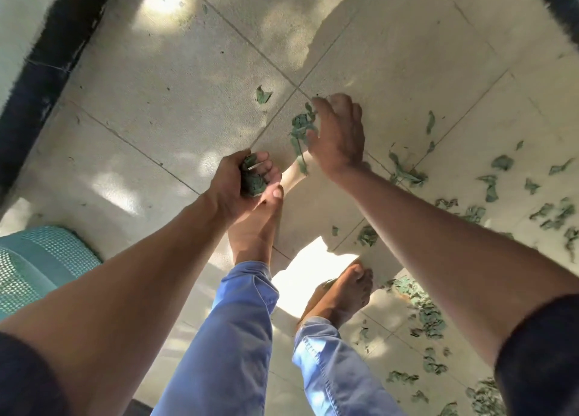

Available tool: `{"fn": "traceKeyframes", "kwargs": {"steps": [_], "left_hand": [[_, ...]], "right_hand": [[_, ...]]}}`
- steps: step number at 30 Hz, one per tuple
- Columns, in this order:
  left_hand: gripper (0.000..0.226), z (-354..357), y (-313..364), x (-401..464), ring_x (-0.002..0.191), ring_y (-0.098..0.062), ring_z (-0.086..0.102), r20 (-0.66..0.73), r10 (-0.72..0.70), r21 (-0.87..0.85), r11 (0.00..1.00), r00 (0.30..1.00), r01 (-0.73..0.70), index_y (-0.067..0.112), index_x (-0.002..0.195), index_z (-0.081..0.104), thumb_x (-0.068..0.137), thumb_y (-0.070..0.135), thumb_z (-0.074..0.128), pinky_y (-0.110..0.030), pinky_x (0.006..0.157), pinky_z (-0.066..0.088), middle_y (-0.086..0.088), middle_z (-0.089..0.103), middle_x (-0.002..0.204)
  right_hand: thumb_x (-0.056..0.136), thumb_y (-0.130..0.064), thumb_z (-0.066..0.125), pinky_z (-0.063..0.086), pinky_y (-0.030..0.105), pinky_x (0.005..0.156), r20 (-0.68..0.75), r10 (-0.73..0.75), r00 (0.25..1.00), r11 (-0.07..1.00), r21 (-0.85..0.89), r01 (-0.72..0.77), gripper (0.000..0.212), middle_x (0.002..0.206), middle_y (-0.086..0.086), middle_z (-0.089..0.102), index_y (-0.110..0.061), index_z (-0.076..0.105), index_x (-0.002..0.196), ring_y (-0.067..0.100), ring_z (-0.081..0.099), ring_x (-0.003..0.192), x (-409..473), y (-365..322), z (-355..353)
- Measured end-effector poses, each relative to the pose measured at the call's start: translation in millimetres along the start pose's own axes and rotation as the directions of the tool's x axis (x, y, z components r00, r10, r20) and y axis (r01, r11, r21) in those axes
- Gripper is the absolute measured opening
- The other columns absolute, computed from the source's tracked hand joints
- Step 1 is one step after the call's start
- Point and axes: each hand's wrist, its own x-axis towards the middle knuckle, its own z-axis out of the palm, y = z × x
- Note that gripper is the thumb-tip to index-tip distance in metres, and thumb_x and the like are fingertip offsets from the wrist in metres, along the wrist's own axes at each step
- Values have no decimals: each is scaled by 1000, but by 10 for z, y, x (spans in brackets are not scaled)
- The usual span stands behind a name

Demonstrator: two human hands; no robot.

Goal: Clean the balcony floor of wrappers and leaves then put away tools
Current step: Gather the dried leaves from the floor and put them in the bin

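Note:
My left hand (242, 180) grips a wad of green leaves (253, 177) above my left foot. My right hand (340, 133) reaches down to the tiled floor (175, 96), its fingers on a small bunch of leaves (300, 127) near a tile joint; whether they pinch it is hard to tell. Several more green leaves (498, 177) lie scattered over the tiles to the right and near my right foot. One single leaf (262, 95) lies apart, farther ahead.
A turquoise mesh basket (40, 259) stands at the lower left. A dark skirting (47, 71) runs along the wall on the left. My bare feet (341, 290) and blue jeans fill the lower middle. Patches of sunlight fall on the tiles.

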Motion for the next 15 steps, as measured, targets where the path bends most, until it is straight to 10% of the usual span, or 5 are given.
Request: {"fn": "traceKeyframes", "kwargs": {"steps": [10, 15], "left_hand": [[38, -122, 91, -65, 69, -20, 56, -33, 12, 5, 1000, 999, -12, 8, 83, 65, 105, 29, 42, -33, 79, 50, -5, 57, 74], [40, -131, 92, 15, 63, -24, 61, 0, 33, 13, 999, 999, -33, 5, 91, 67, 106, 30, 40, -36, 71, 54, -8, 63, 70]], "right_hand": [[89, 1, 60, 39, 33, 65, 69, -207, 976, 977, -41, 210, 18, 113, 14, 54, -10, 63, 103, 32, 54, 99, 52, -115, 317], [90, 0, 70, 54, 24, 73, -1, -2, 1000, 970, 243, 2, 15, 102, 5, 68, -12, 74, 98, 18, 65, 92, -19, -104, 143]]}}
